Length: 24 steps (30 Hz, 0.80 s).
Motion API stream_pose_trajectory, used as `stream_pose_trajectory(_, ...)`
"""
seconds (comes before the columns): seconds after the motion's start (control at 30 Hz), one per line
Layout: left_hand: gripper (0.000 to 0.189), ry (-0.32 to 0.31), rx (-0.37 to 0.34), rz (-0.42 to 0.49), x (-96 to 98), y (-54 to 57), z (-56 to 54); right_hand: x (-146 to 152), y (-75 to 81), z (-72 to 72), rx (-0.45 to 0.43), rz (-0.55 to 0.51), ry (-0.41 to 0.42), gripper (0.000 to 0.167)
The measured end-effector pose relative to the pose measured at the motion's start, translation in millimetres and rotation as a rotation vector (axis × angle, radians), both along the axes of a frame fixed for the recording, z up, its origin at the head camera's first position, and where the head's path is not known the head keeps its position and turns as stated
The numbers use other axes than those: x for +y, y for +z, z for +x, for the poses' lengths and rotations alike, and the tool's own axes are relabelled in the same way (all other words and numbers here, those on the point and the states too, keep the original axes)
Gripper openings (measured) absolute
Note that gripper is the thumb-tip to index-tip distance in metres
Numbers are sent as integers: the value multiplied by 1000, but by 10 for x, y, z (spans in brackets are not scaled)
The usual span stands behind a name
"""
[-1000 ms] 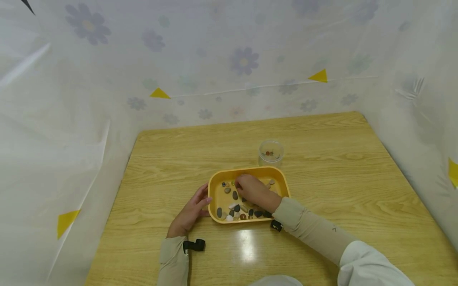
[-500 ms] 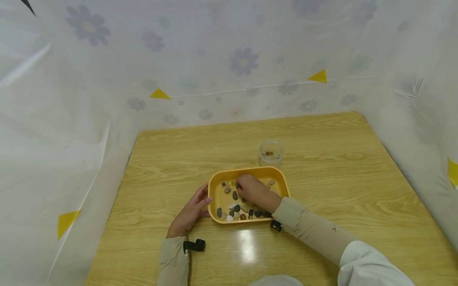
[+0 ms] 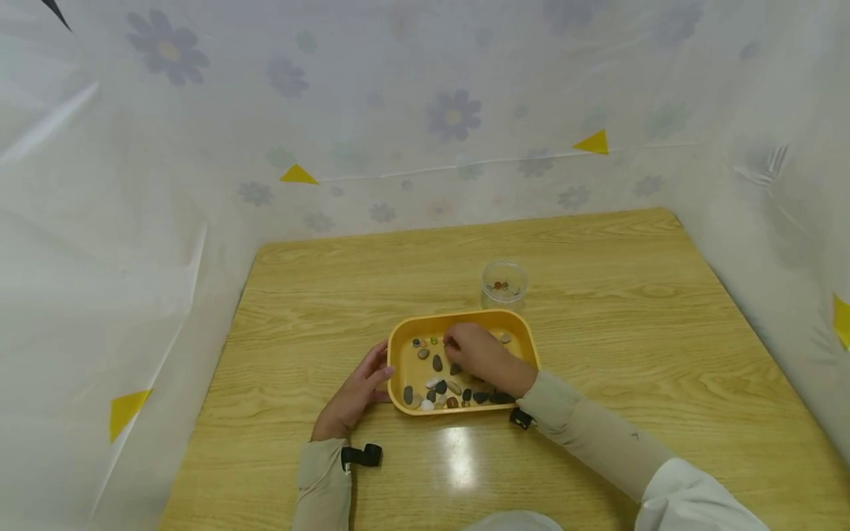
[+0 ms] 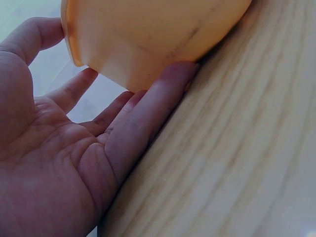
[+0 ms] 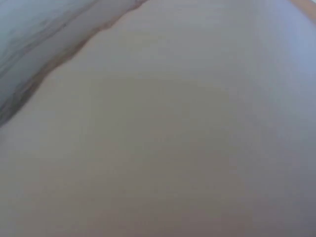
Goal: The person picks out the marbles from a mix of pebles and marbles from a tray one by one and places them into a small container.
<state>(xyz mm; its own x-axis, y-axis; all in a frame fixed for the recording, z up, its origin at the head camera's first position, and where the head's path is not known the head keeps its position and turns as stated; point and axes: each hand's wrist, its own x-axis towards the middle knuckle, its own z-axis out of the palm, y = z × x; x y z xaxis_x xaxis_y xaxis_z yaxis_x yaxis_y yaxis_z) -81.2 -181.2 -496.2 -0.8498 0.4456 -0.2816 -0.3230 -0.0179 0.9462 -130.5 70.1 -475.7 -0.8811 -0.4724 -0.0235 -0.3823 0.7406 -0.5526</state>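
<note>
A yellow tray (image 3: 458, 411) holding several dark, pale and brown pebbles and glassy beads sits on the table. My left hand (image 3: 355, 391) is at its left end, thumb by the rim. In the left wrist view, the fairly straight fingers of that hand (image 4: 74, 148) rest against the tray's outer wall (image 4: 148, 39). My right hand (image 3: 488, 358) reaches down inside the tray with bent fingers, near a yellow-green bead (image 3: 434, 341) and a dark pebble (image 3: 437, 363). Its fingertips are mostly hidden, so I cannot tell whether they pinch anything. The right wrist view is a pale blur.
A clear round container (image 3: 503, 301) with a few small beads stands just behind the tray. The wood-grain table (image 3: 319, 295) runs back to a flowered plastic sheet (image 3: 398, 110) that hangs on the far side and both flanks.
My right hand has shifted slightly to the right within the tray, uncovering more of a dark pebble beneath it. The left hand and tray stay in place.
</note>
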Motion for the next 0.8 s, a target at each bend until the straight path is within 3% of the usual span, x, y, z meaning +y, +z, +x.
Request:
stream_pose_trajectory(0.27,54,-4,-7,1,-6,-4,-6,163,67,27,-31,-31,-30,10)
stream_pose_trajectory(0.43,54,-2,-5,3,-8,-12,-4,291,139,27,9,-64,-43,10)
stream_pose_trajectory(0.6,55,-6,-5,4,-12,-17,-8,458,204,17,55,-29,-71,9)
stream_pose_trajectory(0.8,56,-10,7,16,-29,-74,-23,666,270,28,-4,-6,-139,13)
